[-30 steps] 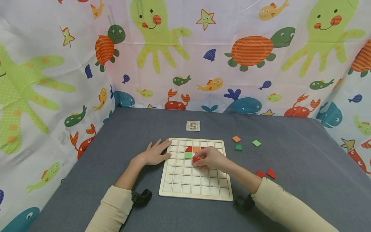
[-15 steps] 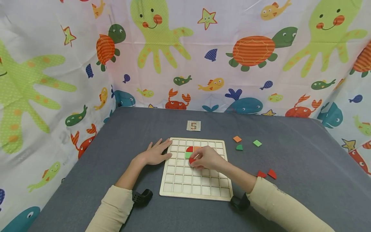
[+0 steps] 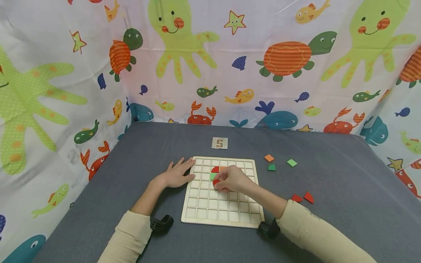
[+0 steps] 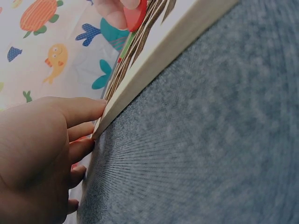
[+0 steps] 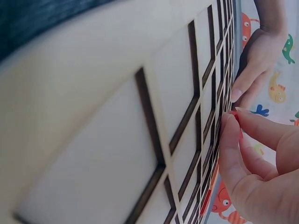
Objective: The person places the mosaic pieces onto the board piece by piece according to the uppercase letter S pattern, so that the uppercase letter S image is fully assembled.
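Note:
A wooden grid board (image 3: 204, 213) with square cells lies on the grey table. My right hand (image 3: 235, 179) pinches a red rounded tile (image 3: 215, 182) between thumb and fingers, close over the cell just below a light green tile (image 3: 213, 176). Above the green one sit a red quarter-round tile (image 3: 215, 169) and an orange tile (image 3: 222, 168), partly behind my hand. With fingers spread, my left hand (image 3: 175, 174) touches the board's left edge; the left wrist view shows those fingertips (image 4: 100, 108) at its rim.
Right of the board lie an orange tile (image 3: 269, 158), a dark green tile (image 3: 271, 167), a light green tile (image 3: 292, 162) and two red tiles (image 3: 308, 197). A small pattern card (image 3: 219, 143) is behind the board. A printed curtain (image 3: 213, 65) encloses the table.
My right hand has moved slightly left with the red tile, from beside the green tile's column to just below the green tile. The left hand stays at the board's edge.

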### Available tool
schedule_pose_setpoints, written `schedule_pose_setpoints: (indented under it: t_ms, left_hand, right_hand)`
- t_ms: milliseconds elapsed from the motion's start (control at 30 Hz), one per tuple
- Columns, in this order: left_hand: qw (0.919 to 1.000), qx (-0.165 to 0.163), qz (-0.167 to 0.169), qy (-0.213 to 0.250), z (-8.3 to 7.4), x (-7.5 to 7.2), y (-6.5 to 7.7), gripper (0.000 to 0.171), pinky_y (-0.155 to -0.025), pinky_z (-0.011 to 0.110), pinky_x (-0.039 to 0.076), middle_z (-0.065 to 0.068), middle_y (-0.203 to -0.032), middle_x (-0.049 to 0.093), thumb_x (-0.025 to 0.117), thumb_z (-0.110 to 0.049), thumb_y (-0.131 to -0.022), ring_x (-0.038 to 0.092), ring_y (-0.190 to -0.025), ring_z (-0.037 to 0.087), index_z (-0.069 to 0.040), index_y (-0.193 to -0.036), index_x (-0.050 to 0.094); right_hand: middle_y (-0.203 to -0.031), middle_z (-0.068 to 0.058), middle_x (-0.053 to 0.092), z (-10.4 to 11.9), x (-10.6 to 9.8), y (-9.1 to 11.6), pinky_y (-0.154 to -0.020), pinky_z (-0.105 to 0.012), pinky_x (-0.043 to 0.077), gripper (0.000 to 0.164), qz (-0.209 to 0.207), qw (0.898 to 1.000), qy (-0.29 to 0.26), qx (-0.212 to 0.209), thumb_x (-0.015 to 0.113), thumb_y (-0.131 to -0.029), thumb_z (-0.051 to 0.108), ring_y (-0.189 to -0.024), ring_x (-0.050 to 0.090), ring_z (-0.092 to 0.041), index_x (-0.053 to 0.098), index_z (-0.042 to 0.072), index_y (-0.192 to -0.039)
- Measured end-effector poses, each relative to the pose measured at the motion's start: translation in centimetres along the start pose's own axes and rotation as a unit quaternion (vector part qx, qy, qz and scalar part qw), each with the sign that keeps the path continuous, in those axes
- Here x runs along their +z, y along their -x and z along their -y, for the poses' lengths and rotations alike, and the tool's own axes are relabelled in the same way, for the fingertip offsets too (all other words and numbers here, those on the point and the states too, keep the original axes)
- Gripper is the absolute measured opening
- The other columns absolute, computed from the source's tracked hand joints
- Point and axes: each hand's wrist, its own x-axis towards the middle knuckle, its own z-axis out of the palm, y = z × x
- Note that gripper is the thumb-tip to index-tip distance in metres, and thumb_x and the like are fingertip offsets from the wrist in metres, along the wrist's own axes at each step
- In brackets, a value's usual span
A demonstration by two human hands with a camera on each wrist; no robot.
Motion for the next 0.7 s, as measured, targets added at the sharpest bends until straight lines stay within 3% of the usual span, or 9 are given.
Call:
schedule_pose_setpoints:
  t_ms: [700]
  left_hand:
    - [1.0000,-0.006,-0.003,-0.005,0.00,0.12,-0.10,0.063,-0.108,0.062,0.000,0.014,-0.156,0.018,0.049,-0.031,-0.100,0.006,-0.142,0.038,-0.005,-0.152,0.024]
  right_hand:
    - [-0.066,-0.006,0.063,-0.08,0.65,-0.49,-0.057,-0.028,0.054,0.012,-0.015,1.000,-0.003,-0.002,0.076,-0.080,0.003,-0.060,0.065,-0.018,0.072,0.001,-0.091]
